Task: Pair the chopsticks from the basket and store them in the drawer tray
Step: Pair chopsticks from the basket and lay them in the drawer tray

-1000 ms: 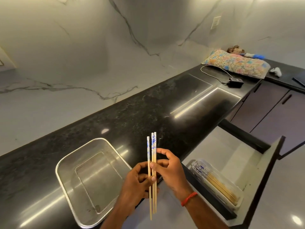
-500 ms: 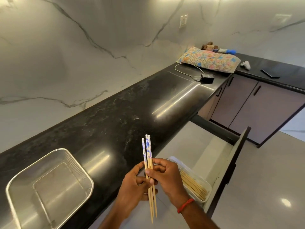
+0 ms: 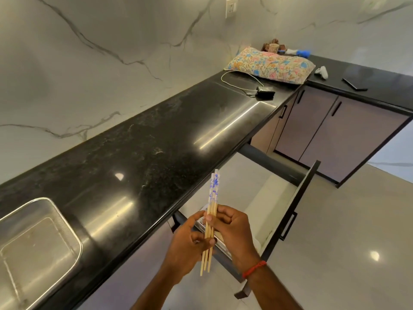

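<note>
A small bunch of wooden chopsticks with blue-patterned tops stands nearly upright between my two hands. My left hand grips their lower part, and my right hand pinches them higher up with thumb and fingers. Both hands hover over the open drawer, hiding most of the clear tray inside it. The metal mesh basket sits on the black counter at the lower left; I see no chopsticks in it.
The black stone counter runs along the marble wall. A floral pillow, a cable with a black charger and small items lie at its far end. Closed cabinet doors stand beyond the drawer; tiled floor at right.
The view has swung right, so the basket slid to the left edge. My hands carried the chopsticks from over the counter's edge to above the open drawer, covering the tray.
</note>
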A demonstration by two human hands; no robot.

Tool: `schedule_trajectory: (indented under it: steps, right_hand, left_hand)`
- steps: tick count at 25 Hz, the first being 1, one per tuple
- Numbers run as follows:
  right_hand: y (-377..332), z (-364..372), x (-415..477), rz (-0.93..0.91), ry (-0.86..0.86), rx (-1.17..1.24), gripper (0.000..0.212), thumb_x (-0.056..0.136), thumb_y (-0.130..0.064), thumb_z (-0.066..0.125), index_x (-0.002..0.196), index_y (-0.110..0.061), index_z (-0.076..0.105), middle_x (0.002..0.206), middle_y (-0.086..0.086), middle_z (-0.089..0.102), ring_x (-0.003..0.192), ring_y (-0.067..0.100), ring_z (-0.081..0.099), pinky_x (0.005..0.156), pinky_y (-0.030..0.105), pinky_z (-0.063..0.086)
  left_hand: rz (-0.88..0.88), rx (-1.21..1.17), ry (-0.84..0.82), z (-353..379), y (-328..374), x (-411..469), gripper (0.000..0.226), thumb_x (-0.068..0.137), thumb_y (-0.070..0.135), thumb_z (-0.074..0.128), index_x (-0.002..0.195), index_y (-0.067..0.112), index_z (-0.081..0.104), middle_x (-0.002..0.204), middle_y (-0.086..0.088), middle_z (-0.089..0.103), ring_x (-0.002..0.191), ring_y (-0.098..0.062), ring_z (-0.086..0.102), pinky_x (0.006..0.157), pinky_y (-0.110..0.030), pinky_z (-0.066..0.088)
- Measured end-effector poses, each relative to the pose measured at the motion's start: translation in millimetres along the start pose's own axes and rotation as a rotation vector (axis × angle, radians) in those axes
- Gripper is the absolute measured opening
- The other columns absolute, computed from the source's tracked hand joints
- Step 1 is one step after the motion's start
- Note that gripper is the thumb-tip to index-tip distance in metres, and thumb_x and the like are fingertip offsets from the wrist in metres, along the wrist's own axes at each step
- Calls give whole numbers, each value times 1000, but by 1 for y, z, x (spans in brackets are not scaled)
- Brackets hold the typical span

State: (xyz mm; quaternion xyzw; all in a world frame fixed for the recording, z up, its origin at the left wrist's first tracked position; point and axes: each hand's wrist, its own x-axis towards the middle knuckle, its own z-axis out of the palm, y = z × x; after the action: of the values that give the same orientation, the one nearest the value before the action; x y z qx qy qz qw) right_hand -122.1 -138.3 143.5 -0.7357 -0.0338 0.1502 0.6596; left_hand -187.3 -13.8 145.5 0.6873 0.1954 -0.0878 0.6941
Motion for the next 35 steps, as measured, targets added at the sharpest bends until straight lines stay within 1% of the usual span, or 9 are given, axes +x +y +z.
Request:
schedule_trajectory:
  steps: [3, 7, 10, 14, 17, 22, 26, 29, 35]
  right_hand:
    - [8, -12, 4, 38, -21, -31, 19, 86, -15, 74, 104, -21, 75, 90, -3, 78, 81, 12, 75, 70, 22, 61]
    - [11, -28, 18, 43, -46, -157, 19, 83, -12, 76, 96, -26, 73, 79, -6, 77, 70, 10, 75, 62, 25, 62]
    - [8, -39, 40, -4, -57, -188, 15, 81, -10, 77, 92, -20, 75, 77, -2, 77, 68, 13, 75, 65, 33, 63]
    - [16, -52, 77, -89, -21, -268, 20, 81, -9, 77, 99, -16, 76, 86, -1, 78, 77, 12, 74, 71, 28, 60]
    - [40, -58, 99, -108, -79, -450, 15, 81, -8, 77, 96, -10, 77, 84, 3, 77, 76, 16, 73, 72, 27, 58]
    - [115, -56, 117, 17, -187, -700, 11, 72, -6, 79, 81, -12, 76, 77, 4, 77, 71, 22, 71, 70, 34, 57]
    - [159, -49, 115, 25, -239, -905, 13, 80, -9, 72, 93, -12, 73, 86, 10, 75, 83, 32, 69, 71, 33, 50]
    - [172, -44, 111, -8, -235, -1046, 20, 89, -13, 56, 105, -13, 69, 97, 13, 73, 90, 34, 67, 76, 37, 52]
    - [176, -43, 102, -9, -283, -1212, 22, 100, -20, 43, 110, -11, 61, 107, 14, 67, 99, 33, 66, 82, 37, 52]
  left_hand:
    - [29, 18, 9, 17, -5, 8, 55, 87, 1, 72, 131, 29, 53, 89, -9, 79, 83, -27, 78, 79, -48, 64]
    - [-60, -70, 19, 38, -11, 18, 52, 88, 3, 72, 121, 39, 55, 93, -8, 80, 86, -24, 78, 73, -37, 64]
    - [-121, -71, -36, 50, -22, 28, 48, 87, 10, 75, 126, 29, 55, 92, -4, 80, 86, -20, 77, 83, -41, 62]
    - [-252, -49, -37, 52, -34, 36, 44, 86, 25, 76, 126, 20, 59, 103, 0, 75, 90, -12, 72, 77, -32, 58]
    - [-269, 47, -19, 49, -42, 35, 29, 91, 31, 70, 117, 19, 65, 111, 2, 72, 96, -11, 69, 73, -24, 57]
    - [-277, 35, -8, 47, -50, 32, 9, 95, 30, 64, 102, 25, 65, 98, 5, 72, 91, -16, 67, 74, -23, 55]
    - [-303, 65, 19, 45, -56, 35, 12, 96, 33, 62, 105, 26, 65, 105, 2, 73, 96, -15, 71, 70, -18, 57]
    - [-319, 90, 31, 47, -59, 40, 12, 97, 34, 61, 104, 26, 65, 106, 1, 73, 95, -14, 71, 70, -18, 57]
    - [-290, 164, 2, 53, -62, 50, 16, 96, 35, 61, 104, 22, 65, 104, 0, 72, 92, -14, 71, 74, -20, 58]
